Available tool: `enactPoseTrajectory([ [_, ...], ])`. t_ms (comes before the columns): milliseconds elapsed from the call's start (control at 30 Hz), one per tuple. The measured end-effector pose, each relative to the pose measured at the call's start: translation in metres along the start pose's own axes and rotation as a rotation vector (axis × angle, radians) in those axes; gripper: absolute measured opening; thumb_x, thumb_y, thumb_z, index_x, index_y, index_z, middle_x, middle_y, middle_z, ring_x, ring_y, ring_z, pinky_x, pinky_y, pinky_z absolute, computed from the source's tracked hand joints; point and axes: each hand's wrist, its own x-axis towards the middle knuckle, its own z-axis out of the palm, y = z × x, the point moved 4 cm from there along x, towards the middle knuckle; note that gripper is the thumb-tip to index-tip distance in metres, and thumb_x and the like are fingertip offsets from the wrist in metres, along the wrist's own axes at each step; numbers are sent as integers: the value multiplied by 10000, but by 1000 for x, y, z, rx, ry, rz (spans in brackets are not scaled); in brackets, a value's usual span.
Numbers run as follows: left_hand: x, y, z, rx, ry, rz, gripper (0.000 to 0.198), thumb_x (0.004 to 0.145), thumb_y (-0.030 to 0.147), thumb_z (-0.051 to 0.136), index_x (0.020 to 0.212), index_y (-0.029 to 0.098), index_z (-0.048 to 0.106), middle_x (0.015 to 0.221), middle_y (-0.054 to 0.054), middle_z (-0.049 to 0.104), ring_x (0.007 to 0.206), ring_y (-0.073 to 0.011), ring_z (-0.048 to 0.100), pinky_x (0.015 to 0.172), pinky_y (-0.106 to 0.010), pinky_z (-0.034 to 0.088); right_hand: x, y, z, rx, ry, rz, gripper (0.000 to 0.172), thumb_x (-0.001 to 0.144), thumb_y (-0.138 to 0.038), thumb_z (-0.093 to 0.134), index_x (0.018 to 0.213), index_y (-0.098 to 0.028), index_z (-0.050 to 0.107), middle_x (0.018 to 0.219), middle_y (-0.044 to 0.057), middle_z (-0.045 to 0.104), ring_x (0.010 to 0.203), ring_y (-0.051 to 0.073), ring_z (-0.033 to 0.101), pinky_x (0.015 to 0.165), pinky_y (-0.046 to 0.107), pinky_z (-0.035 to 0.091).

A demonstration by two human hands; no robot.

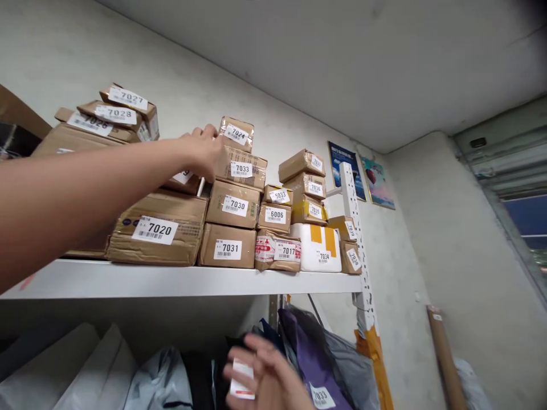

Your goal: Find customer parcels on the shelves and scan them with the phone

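Note:
My left hand point(205, 152) is raised to the upper shelf, its fingers bent against the left side of the stacked boxes labelled 7024 point(236, 134) and 7033 point(241, 169). Whether it grips either one cannot be made out. Below them stand the boxes labelled 7030 point(235, 205) and 7031 point(228, 246), with the wider box 7020 point(156, 230) beside them. My right hand point(271, 378), blurred, is low in front of the lower shelf with fingers spread. A small white label point(242, 380) shows by its fingers; whether the hand holds it is unclear.
More boxes stand along the white shelf point(179, 280), including a white one labelled 7034 point(321, 249). A perforated post point(365, 302) marks its right end. Purple point(311, 353) and white bags point(64, 370) fill the lower level. A long cardboard tube point(445, 356) leans at the right wall.

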Motion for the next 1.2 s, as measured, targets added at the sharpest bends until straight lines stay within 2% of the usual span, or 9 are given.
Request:
enactPoseTrajectory([
  [67,9,-1,3,24,-95,-67,941,631,223,756,1450,84,315,1447,-275,351,1193,-436,489,911,-467,497,-22,-87,49,-352,-55,-517,523,640,-405,789,1085,-257,556,1195,100,638,1023,262,649,795,401,534],
  [167,15,2,8,49,-87,-35,1029,606,170,767,1489,112,242,1478,-278,323,1190,-447,497,893,-469,503,-32,-189,120,-911,90,-1214,494,747,-340,687,1188,-231,494,1262,118,569,1137,259,558,992,457,453],
  [233,16,4,12,96,-47,37,1029,611,154,753,1490,85,223,1498,-292,280,1246,-448,442,923,-485,486,-16,-225,159,-1274,186,-1387,617,743,-292,658,1298,-129,444,1323,179,522,1234,299,484,1056,475,401],
  [333,19,4,17,144,-4,135,994,594,183,760,1468,134,290,1495,-247,300,1276,-405,405,935,-456,480,14,-244,191,-1555,375,-1281,782,720,-399,706,1350,-49,403,1329,239,477,1252,379,444,1058,511,373],
  [467,23,-1,19,111,46,166,936,555,248,761,1410,162,389,1416,-190,404,1231,-382,432,953,-424,448,28,-220,209,-1659,522,-1091,895,742,-667,601,1340,-33,398,1257,296,485,1184,471,461,990,566,377],
  [600,24,-6,20,115,102,159,875,587,281,715,1384,114,396,1367,-195,453,1195,-386,461,979,-430,408,36,-193,221,-1625,620,-1011,988,684,-701,621,1348,-16,363,1291,365,438,1213,500,423,982,571,357],
  [767,24,-11,20,-38,119,156,947,515,288,741,1391,143,410,1413,-211,426,1144,-430,519,915,-451,428,47,-186,231,-1473,631,-937,1157,643,-712,648,1449,-20,191,1399,405,326,1304,529,336,1038,612,263],
  [967,23,-11,15,-118,87,88,1057,469,259,753,1442,203,342,1495,-202,343,1024,-371,601,759,-387,467,47,-195,234,-1325,714,-1000,1129,561,-680,765,1351,-8,318,1319,386,410,1235,505,398,998,580,335],
  [1200,13,-11,10,-169,75,54,1043,495,217,770,1431,109,323,1551,-203,242,1139,-382,541,926,-424,414,41,-199,233,-1166,752,-1028,1026,463,-610,828,1238,-88,402,1258,321,468,1198,474,419,963,544,386],
])
